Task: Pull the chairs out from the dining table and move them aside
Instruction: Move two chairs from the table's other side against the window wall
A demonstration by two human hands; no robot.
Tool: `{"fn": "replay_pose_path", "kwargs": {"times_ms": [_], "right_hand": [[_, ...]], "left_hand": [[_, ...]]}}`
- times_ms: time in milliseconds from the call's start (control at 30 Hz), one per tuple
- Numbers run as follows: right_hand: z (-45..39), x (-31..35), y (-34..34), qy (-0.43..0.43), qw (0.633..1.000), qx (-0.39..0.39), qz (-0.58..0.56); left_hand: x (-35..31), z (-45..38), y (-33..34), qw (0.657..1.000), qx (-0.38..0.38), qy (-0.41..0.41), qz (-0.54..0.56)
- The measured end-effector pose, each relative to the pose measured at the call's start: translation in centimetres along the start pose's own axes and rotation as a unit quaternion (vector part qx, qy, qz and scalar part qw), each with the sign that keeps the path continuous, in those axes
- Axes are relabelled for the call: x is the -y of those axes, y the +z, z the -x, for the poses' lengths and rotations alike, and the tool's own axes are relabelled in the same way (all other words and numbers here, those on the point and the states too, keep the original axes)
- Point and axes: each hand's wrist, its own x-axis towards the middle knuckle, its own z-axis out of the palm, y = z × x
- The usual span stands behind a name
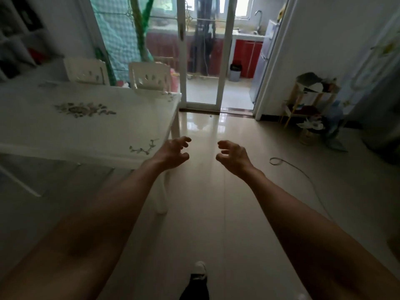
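Note:
A white dining table with flower prints fills the left of the view. Two white chairs stand pushed in at its far side: one chair back at the left, the other chair back nearer the table's far right corner. My left hand hovers off the table's near right corner, fingers curled apart, holding nothing. My right hand is level with it over the floor, also empty with fingers spread. Both hands are far from the chairs.
Shiny tiled floor runs ahead to a sliding glass door with a kitchen behind. A small wooden shelf with clutter stands at the right wall. A cable lies on the floor. My foot shows below.

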Motion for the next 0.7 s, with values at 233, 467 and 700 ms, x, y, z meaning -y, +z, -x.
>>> {"fn": "replay_pose_path", "kwargs": {"times_ms": [233,467,700], "right_hand": [[-20.7,-2.7,0.1,-0.028,0.999,0.038,-0.013],[-37.6,-3.8,-2.2,-0.034,0.995,0.077,-0.046],[-58.5,-6.7,-3.0,-0.067,0.99,0.107,-0.063]], "left_hand": [[3.7,-19.8,0.5,0.998,-0.039,-0.05,0.023],[4.6,-35.1,-1.8,0.995,-0.049,-0.091,0.01],[6.3,-52.7,-2.8,0.987,-0.096,-0.132,-0.01]]}}
